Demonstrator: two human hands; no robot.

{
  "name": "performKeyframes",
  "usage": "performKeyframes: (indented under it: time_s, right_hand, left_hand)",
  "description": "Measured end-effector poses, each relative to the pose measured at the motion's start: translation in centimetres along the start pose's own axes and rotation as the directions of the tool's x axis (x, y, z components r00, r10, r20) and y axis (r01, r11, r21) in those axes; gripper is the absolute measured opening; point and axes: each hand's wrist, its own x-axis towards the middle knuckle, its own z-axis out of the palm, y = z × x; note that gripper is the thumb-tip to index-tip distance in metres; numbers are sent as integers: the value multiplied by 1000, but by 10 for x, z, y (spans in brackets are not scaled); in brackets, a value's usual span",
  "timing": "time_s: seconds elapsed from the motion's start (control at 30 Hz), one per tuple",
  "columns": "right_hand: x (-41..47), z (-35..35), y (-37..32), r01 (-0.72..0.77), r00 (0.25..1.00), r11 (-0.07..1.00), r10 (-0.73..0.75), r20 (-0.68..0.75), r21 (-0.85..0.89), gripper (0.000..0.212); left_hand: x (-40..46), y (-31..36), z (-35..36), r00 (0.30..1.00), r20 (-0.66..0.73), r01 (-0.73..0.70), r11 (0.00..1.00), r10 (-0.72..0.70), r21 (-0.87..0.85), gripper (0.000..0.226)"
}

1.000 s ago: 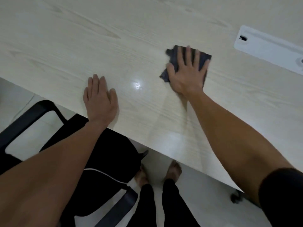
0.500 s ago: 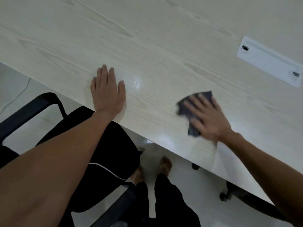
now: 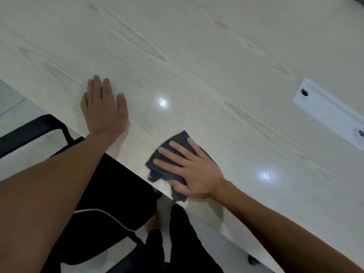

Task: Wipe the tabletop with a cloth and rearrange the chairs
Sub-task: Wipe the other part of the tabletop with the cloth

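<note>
A pale wood-grain tabletop fills most of the view. My right hand presses flat on a dark grey cloth at the table's near edge, fingers spread over it. To the left, my left hand rests flat and open on the table, holding nothing. A black office chair stands below the table edge on the left, its seat under my left forearm and one armrest sticking out at the far left.
A white cable-port cover is set into the tabletop at the right. My legs in dark trousers stand on the light floor below the edge. A chair caster shows under the table at lower right.
My right hand has dragged the cloth from further in on the table back toward the near edge and then leftward. My left hand has stayed flat in place.
</note>
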Motion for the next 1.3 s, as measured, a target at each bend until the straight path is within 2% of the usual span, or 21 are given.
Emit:
performKeyframes:
  time_s: [0.1,0.2,0.23,0.3,0.37,0.47,0.53,0.6,0.67,0.7,0.77,0.83,0.9,0.97,1.03,1.07,1.1,1.17,1.2,1.23,1.3]
  right_hand:
    - [16,-17,85,-238,971,971,238,-22,-12,64]
    - [103,-45,158,-552,829,832,555,-70,62,65]
    - [137,-52,169,-614,781,783,621,-64,95,66]
    - [204,-56,160,-625,774,773,632,-48,111,67]
    - [243,-52,124,-501,861,862,506,-57,81,68]
    - [219,-33,65,-89,996,996,88,-21,-5,66]
    - [166,-24,53,223,974,974,-221,55,-28,66]
    - [124,-25,76,418,899,908,-410,155,-15,66]
    - [128,-36,129,393,912,918,-381,154,-54,66]
    - [147,-41,157,293,953,953,-284,108,-77,66]
    - [209,-58,201,-33,999,998,34,9,-57,67]
    - [292,-72,208,-321,946,947,321,-38,1,69]
    - [357,-74,179,-403,913,915,404,-51,27,68]
    - [395,-63,125,-290,956,957,291,-45,20,68]
    - [376,-48,69,-49,998,999,49,-33,-7,68]
    - [350,-41,50,111,994,994,-111,-2,-20,68]
    - [318,-35,41,268,963,963,-267,34,-24,67]
    - [263,-33,51,515,849,857,-509,144,-9,67]
    - [254,-38,72,567,809,823,-558,186,0,67]
    - [262,-43,98,563,815,826,-549,183,-25,67]
    - [311,-54,148,366,928,927,-357,108,-80,66]
  left_hand:
    - [12,6,3,1000,5,0,1000,0,16,64]
    - [22,5,2,999,4,33,999,-33,22,66]
    - [24,4,1,999,2,42,999,-42,28,65]
    - [33,-5,-4,997,-11,71,996,-71,51,65]
    - [42,-14,-8,994,-30,111,991,-109,73,65]
    - [57,-23,-13,985,-36,172,983,-170,62,64]
    - [68,-28,-16,980,-40,195,980,-193,51,65]
    - [78,-36,-18,981,-27,196,978,-194,68,66]
    - [87,-48,-21,982,-19,188,978,-187,88,68]
    - [92,-56,-23,982,-13,190,978,-190,91,68]
    - [99,-70,-26,977,-12,211,972,-211,104,69]
    - [108,-86,-30,972,-27,236,964,-235,120,69]
    - [115,-94,-32,969,-33,246,961,-244,123,68]
    - [126,-107,-35,964,-54,266,956,-262,122,66]
    - [137,-117,-39,960,-63,278,953,-273,119,64]
    - [145,-124,-42,959,-62,283,952,-278,116,63]
    - [153,-130,-44,957,-60,287,952,-282,109,63]
    - [165,-139,-46,957,-50,291,952,-287,97,63]
    - [170,-142,-45,957,-46,290,953,-287,90,64]
    - [175,-144,-45,957,-45,289,954,-287,76,64]
    - [179,-145,-42,957,-48,289,956,-287,50,65]
